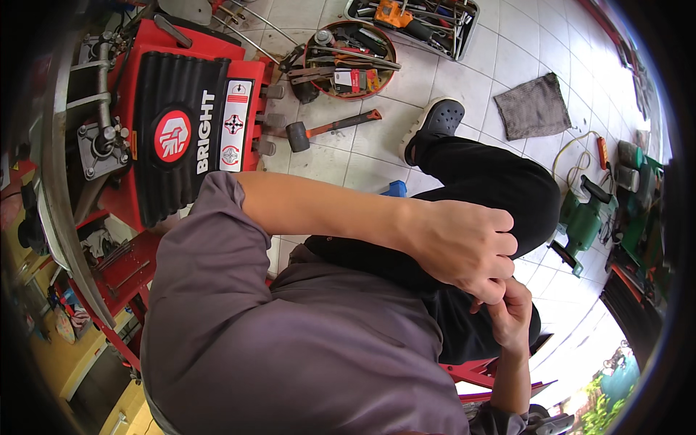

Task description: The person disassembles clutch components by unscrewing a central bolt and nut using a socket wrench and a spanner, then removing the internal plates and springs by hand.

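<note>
My left hand (462, 243), its arm reaching across from the left, is closed with the knuckles turned up and the fingers curled under. Against its fingertips, over my black-trousered lap, my right hand (510, 316) is closed in a pinch, thumb and fingers pressed together. The two hands touch at the fingertips. Whatever lies between them, if anything, is hidden or too small to make out. Both hands are near my bent knee (533, 196).
A red-and-black machine (174, 130) stands at the left. On the tiled floor lie a rubber mallet (297, 136), a round tub of tools (388, 54), a metal tool tray (470, 32), a grey cloth (533, 106), a small blue object (395, 189) and a green power tool (583, 217).
</note>
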`<state>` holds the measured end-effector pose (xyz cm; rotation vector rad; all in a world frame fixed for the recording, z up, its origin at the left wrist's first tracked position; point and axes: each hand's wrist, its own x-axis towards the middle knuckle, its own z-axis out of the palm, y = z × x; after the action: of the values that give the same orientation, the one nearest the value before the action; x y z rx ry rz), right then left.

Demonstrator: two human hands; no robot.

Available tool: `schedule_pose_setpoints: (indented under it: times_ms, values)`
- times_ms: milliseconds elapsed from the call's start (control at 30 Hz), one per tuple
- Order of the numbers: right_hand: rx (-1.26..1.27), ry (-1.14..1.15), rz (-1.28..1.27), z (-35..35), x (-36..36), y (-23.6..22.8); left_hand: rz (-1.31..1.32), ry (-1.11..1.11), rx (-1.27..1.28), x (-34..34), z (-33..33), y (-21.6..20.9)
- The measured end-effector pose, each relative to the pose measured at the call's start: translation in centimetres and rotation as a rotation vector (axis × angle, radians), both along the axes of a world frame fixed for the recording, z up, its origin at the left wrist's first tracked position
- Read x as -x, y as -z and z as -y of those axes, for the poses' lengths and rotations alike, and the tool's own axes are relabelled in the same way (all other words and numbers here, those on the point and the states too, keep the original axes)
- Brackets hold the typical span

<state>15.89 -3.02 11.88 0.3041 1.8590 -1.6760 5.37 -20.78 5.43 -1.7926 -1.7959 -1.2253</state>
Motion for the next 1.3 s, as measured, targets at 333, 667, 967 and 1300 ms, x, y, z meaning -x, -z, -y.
schedule_pose_setpoints:
  times_ms: [333, 667, 967, 1300]
  values:
    - [-0.011, 0.059, -0.035, -0.6, -0.4, -0.6, -0.016, 0.006, -0.036, 0.6, -1.0, -0.8]
    - [0.118, 0.433, -0.35, -9.0, -0.9, 1.4, 0.004, -0.089, 0.064, 4.3, -8.9, -3.7]
    - [0.309, 0.946, -0.422, -13.7, 4.5, 7.6, 0.43, 0.15, 0.636, 8.9, -17.0, -2.1]
    - [0.22, 1.006, -0.269, -16.8, -0.5, 12.3, 0.428, 0.388, 0.653, 8.6, -18.3, -3.3]
